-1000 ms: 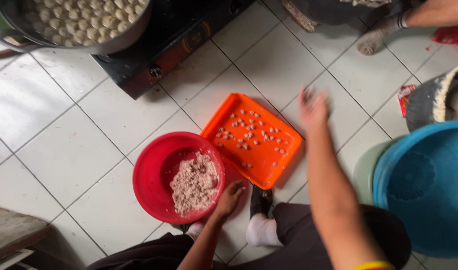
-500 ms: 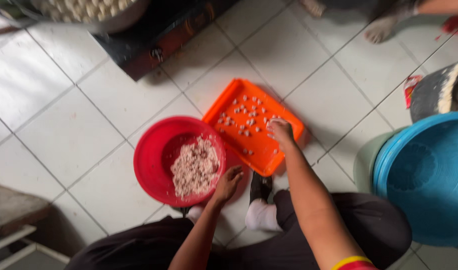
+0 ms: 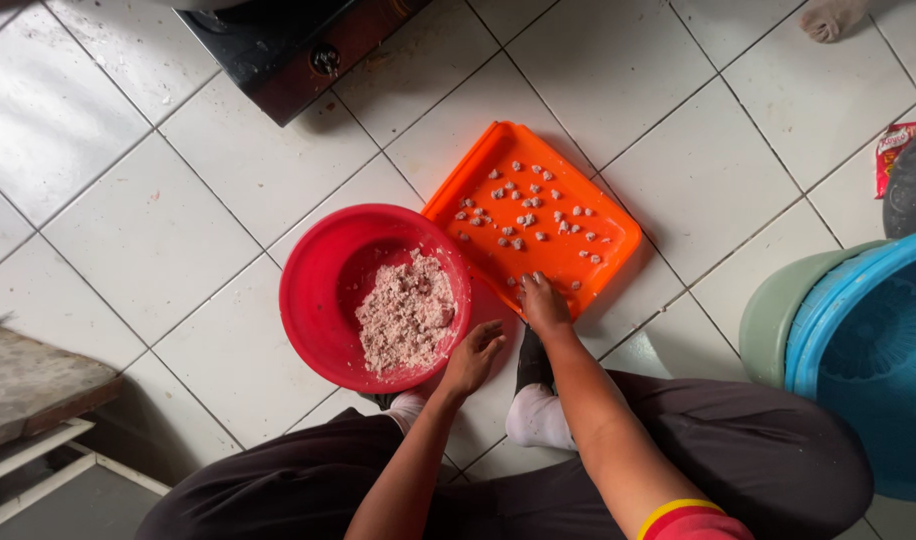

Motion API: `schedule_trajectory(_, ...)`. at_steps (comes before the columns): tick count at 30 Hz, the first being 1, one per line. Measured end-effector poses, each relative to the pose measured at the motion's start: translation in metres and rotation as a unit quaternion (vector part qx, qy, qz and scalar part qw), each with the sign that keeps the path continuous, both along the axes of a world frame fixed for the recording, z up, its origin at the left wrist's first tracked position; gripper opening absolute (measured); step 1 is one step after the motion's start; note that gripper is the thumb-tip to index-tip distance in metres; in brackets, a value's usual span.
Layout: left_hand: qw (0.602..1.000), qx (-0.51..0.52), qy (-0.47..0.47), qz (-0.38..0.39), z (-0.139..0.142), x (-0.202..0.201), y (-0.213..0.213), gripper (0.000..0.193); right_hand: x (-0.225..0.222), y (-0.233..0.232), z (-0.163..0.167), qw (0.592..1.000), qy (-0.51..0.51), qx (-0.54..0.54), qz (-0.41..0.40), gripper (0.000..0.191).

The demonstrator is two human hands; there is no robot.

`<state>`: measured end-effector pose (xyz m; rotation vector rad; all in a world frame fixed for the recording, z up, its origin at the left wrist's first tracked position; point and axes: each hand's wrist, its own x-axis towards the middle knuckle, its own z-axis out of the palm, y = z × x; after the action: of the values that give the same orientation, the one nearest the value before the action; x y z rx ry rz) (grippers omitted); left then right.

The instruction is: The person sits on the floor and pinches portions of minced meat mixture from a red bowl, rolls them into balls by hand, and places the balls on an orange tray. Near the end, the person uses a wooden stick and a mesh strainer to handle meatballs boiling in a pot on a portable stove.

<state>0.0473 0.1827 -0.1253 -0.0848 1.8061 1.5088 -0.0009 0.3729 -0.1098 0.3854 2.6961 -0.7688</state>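
The pink mince (image 3: 406,312) sat in one red bowl (image 3: 318,300) on the floor. It looked soft, sticky and light, best pinched from the top. The left hand (image 3: 472,358) lay open on the bowl's rim. The right hand (image 3: 543,302) pressed fingertips onto one orange tray (image 3: 608,245), among about thirty small bits (image 3: 526,220).

Red bowl (image 3: 323,290) and orange tray (image 3: 598,225) touching, seemingly; open tile left; blue tub (image 3: 868,360) crowds right.
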Motion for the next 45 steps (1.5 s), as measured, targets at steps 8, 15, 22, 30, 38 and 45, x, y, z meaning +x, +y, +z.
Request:
schedule_trajectory(8, 1.000, 0.001, -0.017, -0.006, -0.001, -0.005, 0.008, 0.047, -0.013, 0.013, -0.014, 0.702, 0.074, -0.474, -0.526, 0.016)
schedule_trajectory(15, 1.000, -0.006, 0.008, -0.026, -0.001, -0.002, 0.012, 0.047, -0.092, 0.115, 0.033, 0.368, 0.080, -0.756, -0.536, 0.012)
schedule_trajectory(22, 0.999, 0.003, -0.004, -0.040, 0.009, -0.001, 0.010, 0.048, -0.206, 0.310, 0.221, 0.498, 0.358, -0.666, -0.425, 0.072)
schedule_trajectory(30, 1.000, 0.006, 0.009, -0.025, 0.012, -0.006, 0.011, 0.049, -0.135, 0.182, 0.099, 0.629, 0.145, -0.603, -0.469, 0.018)
schedule_trajectory(38, 0.999, -0.015, 0.023, -0.034, 0.010, 0.007, 0.008, 0.049, 0.009, 0.099, -0.013, 0.984, -0.026, 0.074, -0.159, 0.039)
schedule_trajectory(45, 0.999, -0.025, 0.009, -0.032, 0.018, 0.002, 0.005, 0.049, 0.018, 0.066, -0.019, 0.959, -0.136, 0.250, -0.004, 0.034)
